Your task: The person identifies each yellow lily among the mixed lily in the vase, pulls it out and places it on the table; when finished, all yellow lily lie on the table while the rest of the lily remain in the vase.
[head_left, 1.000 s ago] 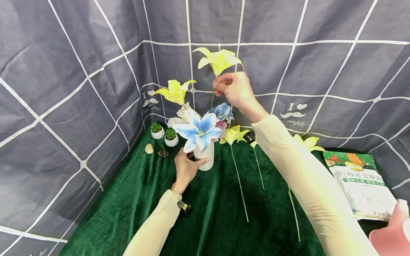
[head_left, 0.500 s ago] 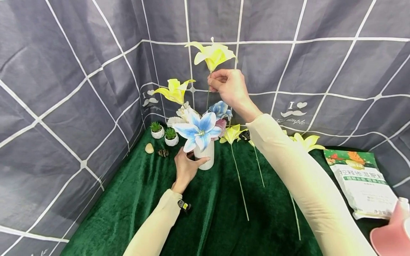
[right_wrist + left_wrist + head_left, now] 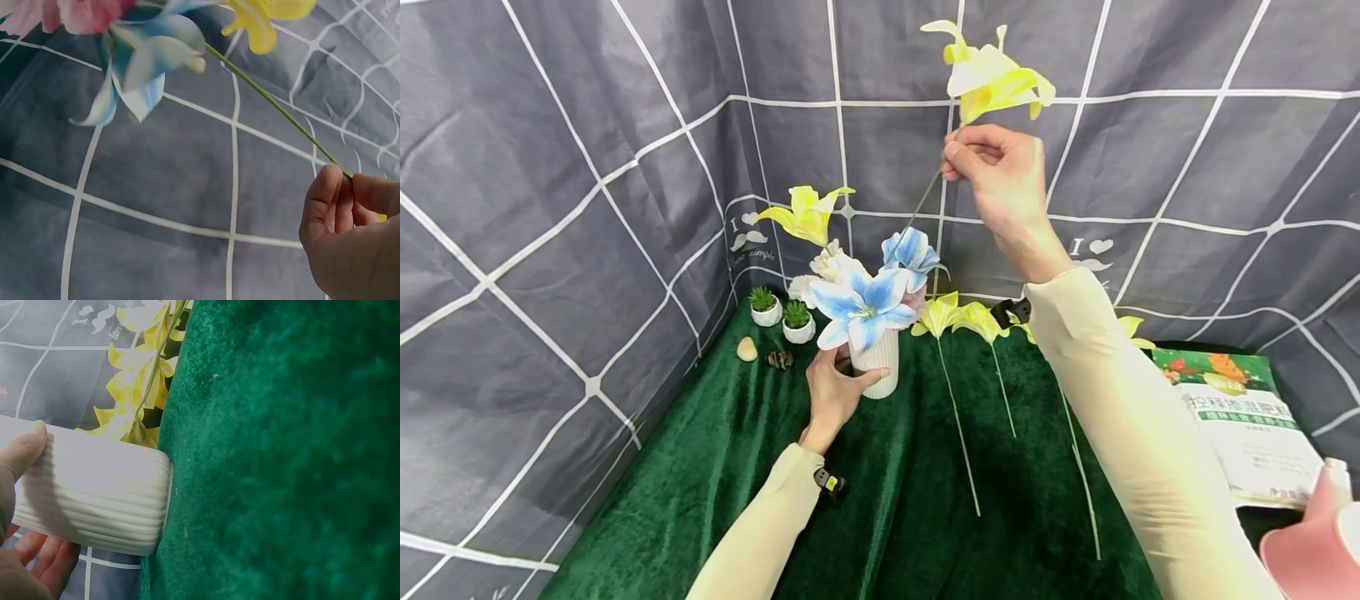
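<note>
My left hand (image 3: 835, 392) grips a white ribbed vase (image 3: 880, 371), thumb in front and fingers behind; the left wrist view shows the vase (image 3: 94, 487) upright on the green cloth. Blue, white and pink artificial flowers and one yellow lily (image 3: 805, 214) fill it, with a large blue lily (image 3: 867, 310) in front. Up and to the right, my right hand (image 3: 1003, 175) pinches the stem of another yellow lily (image 3: 992, 83) just below its bloom. That stem (image 3: 275, 103) slants down to the left and its lower end is hidden behind the blue flowers.
Several yellow lilies (image 3: 938, 315) lie on the green cloth (image 3: 917, 500) right of the vase. Two small potted succulents (image 3: 797, 321), a pebble (image 3: 747, 349) and a pinecone (image 3: 780, 359) stand to the left. At the right are a printed bag (image 3: 1247, 433) and a pink container (image 3: 1311, 550).
My right hand first shifts slightly left, then moves up and to the right with the yellow lily, whose stem now tilts. My left hand stays on the vase.
</note>
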`<action>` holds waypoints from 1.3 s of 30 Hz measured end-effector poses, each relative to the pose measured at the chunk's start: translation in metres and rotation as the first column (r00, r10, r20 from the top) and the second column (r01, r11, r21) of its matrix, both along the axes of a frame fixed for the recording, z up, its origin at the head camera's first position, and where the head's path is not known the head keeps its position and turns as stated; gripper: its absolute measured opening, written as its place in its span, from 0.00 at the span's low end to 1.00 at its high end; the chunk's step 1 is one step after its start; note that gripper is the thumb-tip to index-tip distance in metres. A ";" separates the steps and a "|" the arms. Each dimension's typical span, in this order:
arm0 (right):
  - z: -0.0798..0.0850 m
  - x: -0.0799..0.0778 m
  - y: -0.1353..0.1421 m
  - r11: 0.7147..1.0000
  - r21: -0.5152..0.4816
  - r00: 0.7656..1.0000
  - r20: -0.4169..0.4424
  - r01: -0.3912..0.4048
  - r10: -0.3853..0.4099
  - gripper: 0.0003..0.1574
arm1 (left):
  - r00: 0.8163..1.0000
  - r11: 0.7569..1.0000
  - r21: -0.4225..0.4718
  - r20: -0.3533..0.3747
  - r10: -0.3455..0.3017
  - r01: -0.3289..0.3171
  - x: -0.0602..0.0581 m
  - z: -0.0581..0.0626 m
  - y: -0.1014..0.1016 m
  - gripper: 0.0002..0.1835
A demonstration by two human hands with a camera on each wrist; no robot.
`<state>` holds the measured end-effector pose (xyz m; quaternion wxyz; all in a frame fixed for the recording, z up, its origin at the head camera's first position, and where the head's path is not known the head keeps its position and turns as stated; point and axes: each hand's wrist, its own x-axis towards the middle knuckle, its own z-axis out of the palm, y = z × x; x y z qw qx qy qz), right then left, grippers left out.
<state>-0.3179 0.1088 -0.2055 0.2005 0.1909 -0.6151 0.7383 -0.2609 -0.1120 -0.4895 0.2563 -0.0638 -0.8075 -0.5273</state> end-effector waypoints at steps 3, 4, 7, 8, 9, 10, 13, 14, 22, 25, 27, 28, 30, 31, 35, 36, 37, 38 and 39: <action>0.001 0.003 0.009 0.997 -0.076 1.000 -0.007 0.010 -0.010 0.06 | 1.000 1.000 -0.017 0.005 0.014 -0.014 -0.001 0.000 0.000 0.33; 0.001 0.004 0.012 0.995 -0.097 1.000 -0.012 0.015 -0.016 0.06 | 1.000 1.000 -0.022 0.007 0.019 -0.019 -0.001 0.000 0.000 0.32; 0.001 0.008 0.020 0.986 -0.165 0.999 -0.028 0.025 -0.030 0.05 | 0.999 0.999 -0.029 0.014 0.030 -0.029 -0.001 0.000 -0.001 0.32; 0.002 0.009 0.023 0.983 -0.183 0.999 -0.034 0.029 -0.036 0.05 | 0.999 0.999 -0.032 0.016 0.035 -0.034 -0.001 0.000 -0.001 0.32; 0.001 0.010 0.026 0.980 -0.199 0.998 -0.042 0.031 -0.040 0.04 | 0.999 0.999 -0.034 0.019 0.038 -0.037 -0.001 0.000 -0.001 0.32; 0.002 0.011 0.028 0.976 -0.217 0.998 -0.042 0.028 -0.038 0.04 | 0.999 0.998 -0.038 0.021 0.042 -0.041 -0.001 0.000 -0.001 0.32; 0.001 0.014 0.036 0.965 -0.262 0.998 -0.048 0.024 -0.038 0.03 | 0.998 0.997 -0.053 0.033 0.053 -0.051 -0.001 -0.001 -0.003 0.33; 0.001 0.015 0.038 0.962 -0.271 0.998 -0.051 0.023 -0.038 0.03 | 0.998 0.997 -0.057 0.036 0.056 -0.054 0.000 -0.001 -0.003 0.34; -0.007 0.012 0.038 0.958 -0.287 0.995 -0.080 0.031 -0.056 0.03 | 0.998 0.997 -0.060 0.030 0.058 -0.056 -0.001 -0.001 -0.008 0.35; -0.013 0.008 0.032 0.960 -0.278 0.995 -0.077 0.039 -0.063 0.03 | 0.998 0.996 -0.061 0.024 0.062 -0.060 -0.002 -0.001 -0.009 0.34; -0.017 0.006 0.028 0.962 -0.270 0.995 -0.071 0.046 -0.068 0.04 | 0.998 0.996 -0.062 0.020 0.067 -0.065 -0.002 -0.002 -0.009 0.33; -0.019 0.005 0.026 0.962 -0.269 0.995 -0.068 0.050 -0.071 0.05 | 0.998 0.996 -0.060 0.016 0.068 -0.067 -0.002 -0.002 -0.009 0.33; -0.022 0.004 0.025 0.959 -0.278 0.995 -0.064 0.054 -0.074 0.06 | 0.998 0.996 -0.057 0.012 0.069 -0.069 -0.002 -0.003 -0.009 0.32; -0.023 0.005 0.025 0.957 -0.285 0.995 -0.066 0.055 -0.077 0.06 | 0.998 0.996 -0.056 0.010 0.067 -0.067 -0.002 -0.003 -0.009 0.33; -0.020 0.007 0.031 0.943 -0.328 0.994 -0.076 0.052 -0.081 0.03 | 0.998 0.997 -0.050 0.011 0.058 -0.058 -0.002 -0.004 -0.008 0.33; -0.018 0.008 0.033 0.940 -0.337 0.993 -0.081 0.050 -0.082 0.04 | 0.998 0.997 -0.050 0.011 0.057 -0.057 -0.002 -0.004 -0.008 0.33; -0.016 0.009 0.035 0.937 -0.347 0.993 -0.085 0.047 -0.081 0.05 | 0.998 0.997 -0.048 0.010 0.055 -0.055 -0.002 -0.004 -0.008 0.33; -0.015 0.011 0.038 0.934 -0.354 0.993 -0.089 0.042 -0.079 0.05 | 0.998 0.997 -0.047 0.008 0.055 -0.054 -0.002 -0.004 -0.007 0.33; -0.013 0.012 0.040 0.932 -0.360 0.993 -0.092 0.039 -0.078 0.05 | 0.999 0.998 -0.044 0.008 0.052 -0.052 -0.002 -0.004 -0.008 0.33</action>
